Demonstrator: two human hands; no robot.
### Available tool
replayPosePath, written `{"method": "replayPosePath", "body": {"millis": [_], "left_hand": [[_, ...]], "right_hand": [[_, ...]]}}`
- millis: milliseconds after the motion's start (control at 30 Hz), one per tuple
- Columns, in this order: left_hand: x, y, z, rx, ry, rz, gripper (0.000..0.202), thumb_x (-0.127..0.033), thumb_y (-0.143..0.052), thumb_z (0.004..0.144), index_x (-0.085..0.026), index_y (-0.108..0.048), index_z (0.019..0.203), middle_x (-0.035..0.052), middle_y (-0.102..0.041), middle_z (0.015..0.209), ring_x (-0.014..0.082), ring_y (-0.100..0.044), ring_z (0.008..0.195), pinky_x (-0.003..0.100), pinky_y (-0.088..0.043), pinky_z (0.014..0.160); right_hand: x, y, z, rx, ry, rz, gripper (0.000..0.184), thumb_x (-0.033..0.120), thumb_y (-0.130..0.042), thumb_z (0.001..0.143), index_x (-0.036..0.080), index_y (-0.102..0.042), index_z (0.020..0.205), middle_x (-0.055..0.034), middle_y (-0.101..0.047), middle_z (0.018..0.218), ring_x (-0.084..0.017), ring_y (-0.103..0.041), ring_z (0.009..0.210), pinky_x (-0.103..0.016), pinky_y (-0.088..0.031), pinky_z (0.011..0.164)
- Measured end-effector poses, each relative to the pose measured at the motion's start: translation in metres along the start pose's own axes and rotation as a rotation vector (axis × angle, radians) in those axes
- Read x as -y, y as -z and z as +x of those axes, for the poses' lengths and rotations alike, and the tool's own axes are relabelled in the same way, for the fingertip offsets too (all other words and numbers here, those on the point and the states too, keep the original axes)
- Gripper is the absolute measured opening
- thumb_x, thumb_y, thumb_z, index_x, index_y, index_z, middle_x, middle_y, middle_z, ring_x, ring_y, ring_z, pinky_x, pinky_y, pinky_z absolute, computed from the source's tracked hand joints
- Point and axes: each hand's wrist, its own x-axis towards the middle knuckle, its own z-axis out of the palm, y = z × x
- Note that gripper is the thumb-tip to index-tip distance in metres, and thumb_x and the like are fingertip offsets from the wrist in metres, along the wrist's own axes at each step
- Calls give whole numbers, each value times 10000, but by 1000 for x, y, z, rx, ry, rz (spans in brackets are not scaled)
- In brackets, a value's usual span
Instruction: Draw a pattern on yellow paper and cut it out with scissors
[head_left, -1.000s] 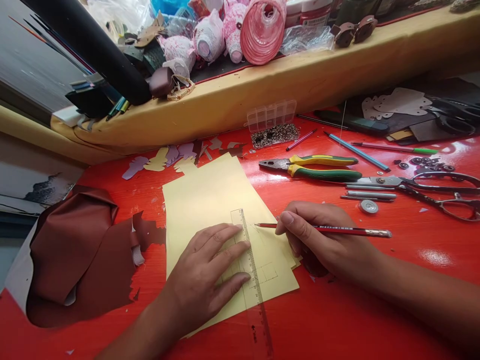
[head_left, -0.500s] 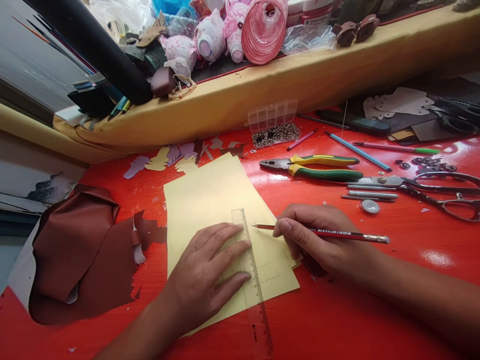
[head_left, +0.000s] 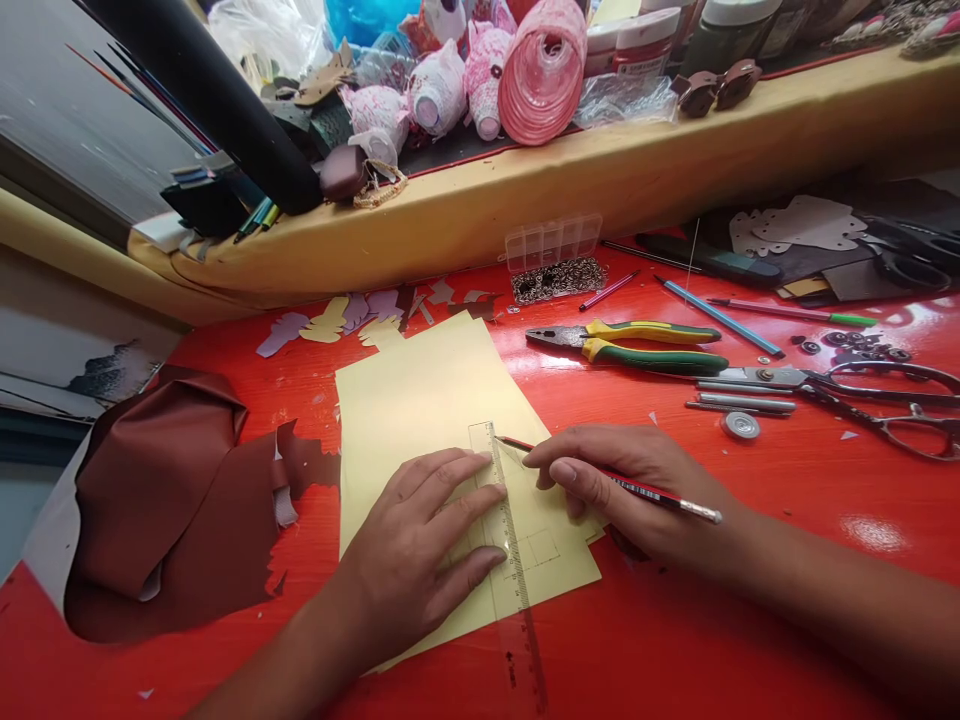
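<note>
Sheets of pale yellow paper (head_left: 405,420) lie stacked at a slant on the red table. My left hand (head_left: 427,535) is spread flat, its fingers pressing a clear ruler (head_left: 517,590) onto the top sheet. Thin drawn lines and a small rectangle show on the paper beside the ruler. In my right hand (head_left: 622,485) is a dark red and black pencil (head_left: 660,495), pinched between thumb and fingers. Its tip points left and sits at the ruler's edge near the upper end. Whether the tip touches the paper I cannot tell.
Brown leather (head_left: 172,500) lies at left. Pliers (head_left: 637,343) with green-yellow handles, scissors (head_left: 825,380) and a blue pen (head_left: 720,315) lie at right. A clear box of metal rings (head_left: 559,278) stands at the back, below a yellow-covered ledge (head_left: 450,225). Paper cutouts (head_left: 326,322) lie behind the sheets.
My right hand has moved slightly left, bringing the pencil tip to the ruler's edge, and the pencil slants more. The left hand still holds the ruler down. The view has shifted a little.
</note>
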Motion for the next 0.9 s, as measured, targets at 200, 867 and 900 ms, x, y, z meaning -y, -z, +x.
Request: {"method": "replayPosePath", "body": {"millis": [200, 867, 900], "left_hand": [[0, 0, -1, 27, 1, -14, 365, -318, -642, 1058, -195, -621, 1401, 154, -619, 1493, 320, -546, 1390, 506, -465, 1166], [1, 0, -1, 29, -12, -13, 370, -313, -645, 1061, -189, -604, 1407, 149, -598, 1501, 315, -515, 1395, 491, -443, 1165], [1, 0, -1, 28, -15, -10, 370, -315, -647, 1060, -188, -605, 1405, 148, -600, 1498, 313, -513, 1395, 489, -440, 1166]], "right_hand": [[-1, -2, 1, -20, 8, 0, 301, 390, -572, 1100, 209, -813, 1105, -52, -815, 929, -156, -720, 642, -264, -572, 606], [-1, 0, 3, 22, 44, -49, 356, 355, -515, 1117, 169, -791, 991, -37, -780, 815, -144, -719, 639, -241, -536, 602], [-1, 0, 2, 27, 40, -43, 361, 351, -510, 1119, 168, -792, 985, -36, -780, 808, -143, -723, 642, -237, -536, 598]]}}
